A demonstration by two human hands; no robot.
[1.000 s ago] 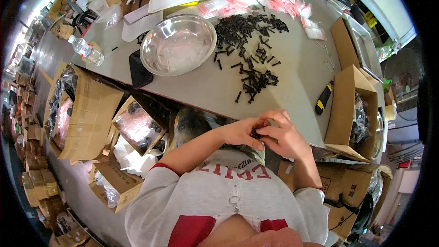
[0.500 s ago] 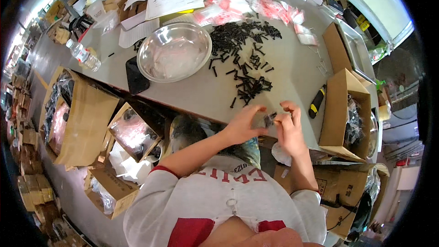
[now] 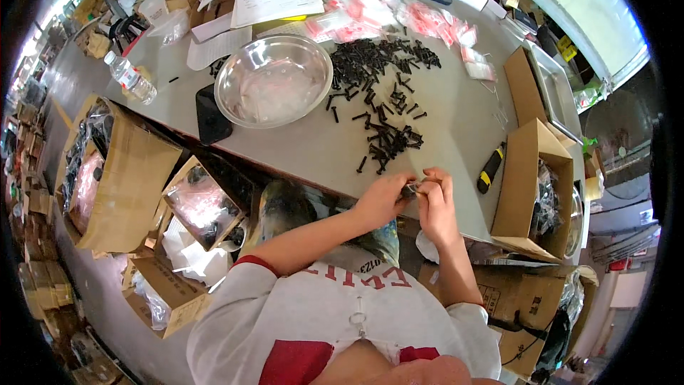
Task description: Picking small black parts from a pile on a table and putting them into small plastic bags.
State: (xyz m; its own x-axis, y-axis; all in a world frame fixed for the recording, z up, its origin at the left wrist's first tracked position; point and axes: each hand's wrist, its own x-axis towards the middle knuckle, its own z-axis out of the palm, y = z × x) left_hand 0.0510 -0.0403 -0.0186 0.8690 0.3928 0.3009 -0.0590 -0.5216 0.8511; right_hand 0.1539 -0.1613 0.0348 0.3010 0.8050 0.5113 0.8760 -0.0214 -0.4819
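At the table's near edge my left hand [image 3: 382, 201] and my right hand [image 3: 437, 208] are closed and nearly together. Both pinch a small clear bag [image 3: 411, 190] with something dark inside, mostly covered by the fingers. Just beyond them lies a small cluster of black screws [image 3: 388, 144]. It trails back to a larger heap of black screws [image 3: 370, 60]. To the left of the screws, a shiny metal bowl [image 3: 235, 100] holds clear plastic bags [image 3: 274, 93].
Red-and-clear bags [image 3: 360, 14] lie behind the screws. A yellow-black utility knife [image 3: 490, 169] and an open carton [image 3: 514, 203] are at right. At left stand a plastic bottle [image 3: 131, 78] and a black phone [image 3: 212, 117]. Open boxes [image 3: 135, 192] sit below the table's left edge.
My hands have come together around the small bag and moved slightly left. My left fingers, spread before, have closed on it. The view has shifted a little.
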